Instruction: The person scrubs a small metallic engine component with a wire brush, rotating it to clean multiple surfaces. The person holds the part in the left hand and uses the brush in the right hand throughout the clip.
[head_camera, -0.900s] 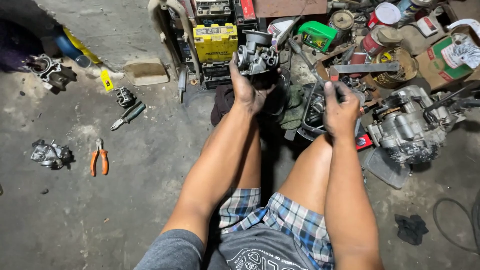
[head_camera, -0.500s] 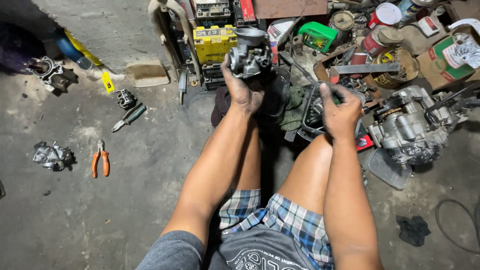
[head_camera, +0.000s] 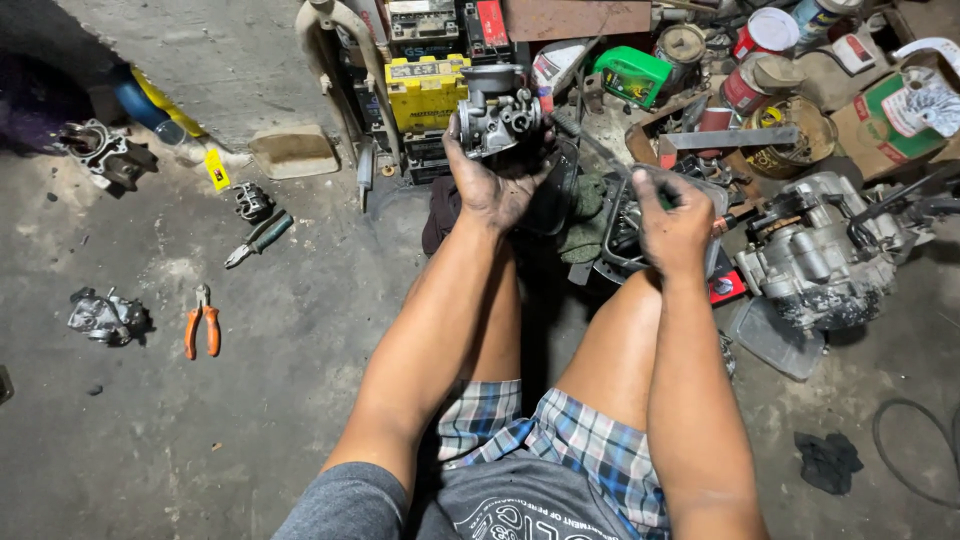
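Note:
My left hand (head_camera: 495, 185) is raised in front of me and grips a grey metal carburetor (head_camera: 497, 110) from below, holding it upright above my knees. My right hand (head_camera: 675, 215) hovers lower to the right, over a dark tray of parts (head_camera: 612, 240) beside my right knee. Its fingers are curled and pinched together; I cannot make out whether a small part sits between them. Both hands are smeared with dark grease. My bare legs stretch forward on the concrete floor.
A grey engine block (head_camera: 820, 255) lies right of my right hand. A yellow battery (head_camera: 425, 90), a green container (head_camera: 632, 75) and paint cans (head_camera: 765, 35) crowd the back. On the left floor lie orange pliers (head_camera: 202, 322), green-handled pliers (head_camera: 258, 238) and metal parts (head_camera: 105, 315).
My left hand has lifted the carburetor a little higher and turned it. My right hand has stayed over the tray with only small finger movement.

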